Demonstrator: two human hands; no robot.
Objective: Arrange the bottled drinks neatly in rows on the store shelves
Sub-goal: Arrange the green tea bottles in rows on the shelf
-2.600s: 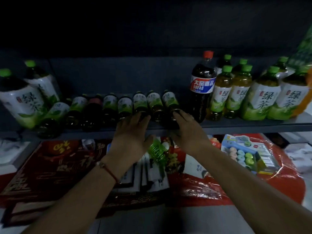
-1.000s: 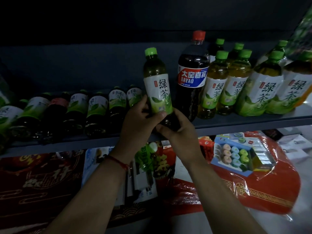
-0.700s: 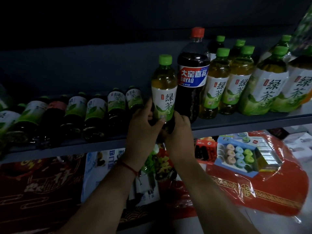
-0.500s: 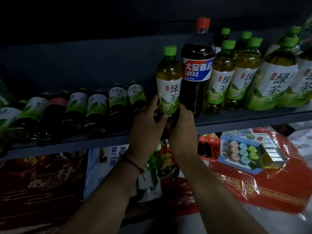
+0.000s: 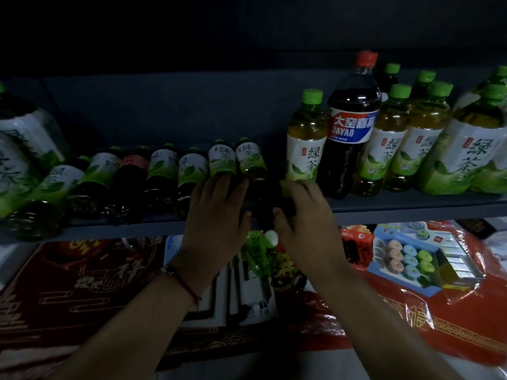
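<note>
crowding green tea bottle [image 5: 304, 138]: cola bottle [image 5: 349, 124] touching | lying bottles [image 5: 192, 168] left | both grips loose, empty

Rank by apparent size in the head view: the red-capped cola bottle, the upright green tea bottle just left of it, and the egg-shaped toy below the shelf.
1. Cola bottle, tallest.
2. Green tea bottle, shorter, standing beside it.
3. Egg-shaped toy, far smallest, though nearer the camera.

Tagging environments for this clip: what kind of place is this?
Most likely a small shop or stockroom. A grey shelf carries many identical green tea bottles beside a cola bottle, and shrink-wrapped packaged goods lie below.
</note>
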